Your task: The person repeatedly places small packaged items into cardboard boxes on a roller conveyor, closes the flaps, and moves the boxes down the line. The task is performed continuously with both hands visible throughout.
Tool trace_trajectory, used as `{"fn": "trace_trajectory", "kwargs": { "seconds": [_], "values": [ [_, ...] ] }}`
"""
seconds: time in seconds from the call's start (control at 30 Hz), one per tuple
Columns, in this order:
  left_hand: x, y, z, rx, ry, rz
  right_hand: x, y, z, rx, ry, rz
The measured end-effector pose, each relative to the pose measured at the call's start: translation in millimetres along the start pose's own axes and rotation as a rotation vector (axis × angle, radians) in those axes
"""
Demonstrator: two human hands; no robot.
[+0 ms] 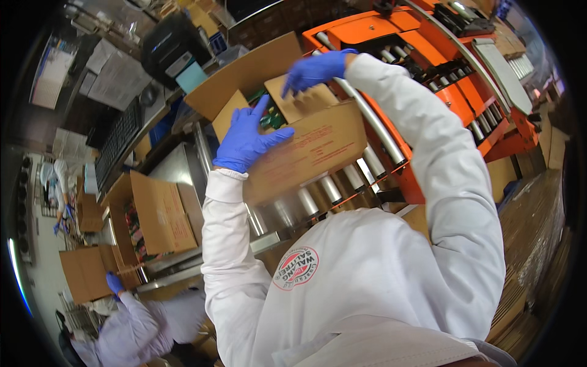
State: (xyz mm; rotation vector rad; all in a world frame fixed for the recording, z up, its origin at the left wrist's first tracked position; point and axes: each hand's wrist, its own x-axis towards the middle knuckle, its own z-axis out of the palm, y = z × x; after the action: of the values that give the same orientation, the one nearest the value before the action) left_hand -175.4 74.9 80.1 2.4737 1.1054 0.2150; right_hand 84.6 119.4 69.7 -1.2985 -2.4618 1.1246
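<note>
A cardboard carton (298, 156) with red printing stands before me on a roller conveyor (330, 189). Inside it, green and red packets (274, 117) show between the flaps. My left hand (247, 135), in a blue glove, is spread at the carton's left end, thumb over the near side and no object in its grasp. My right hand (316, 73), gloved alike and blurred, is over the right end flap (298, 96), which leans inward; whether it touches the flap is unclear. The long far flap (247, 69) stands up and outward.
An orange carton-sealing machine (380, 27) with rollers adjoins the carton on the right. To the left, another open carton (160, 215) holds packets. A co-worker (133, 321) handles a carton (87, 273) at lower left. A keyboard (118, 140) lies on a shelf; stacked flat cardboard (527, 247) is at right.
</note>
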Motion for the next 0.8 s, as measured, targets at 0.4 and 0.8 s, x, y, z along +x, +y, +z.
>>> {"fn": "trace_trajectory", "kwargs": {
  "seconds": [0.4,0.8],
  "values": [
    [8.0,-47.4,51.4,0.38,0.754,0.07,38.4,-59.7,65.7,-0.63,1.068,0.069],
    [-64.5,-97.5,86.8,-1.456,0.449,0.007,-31.8,-14.8,124.8,-0.558,0.826,0.032]
  ]
}}
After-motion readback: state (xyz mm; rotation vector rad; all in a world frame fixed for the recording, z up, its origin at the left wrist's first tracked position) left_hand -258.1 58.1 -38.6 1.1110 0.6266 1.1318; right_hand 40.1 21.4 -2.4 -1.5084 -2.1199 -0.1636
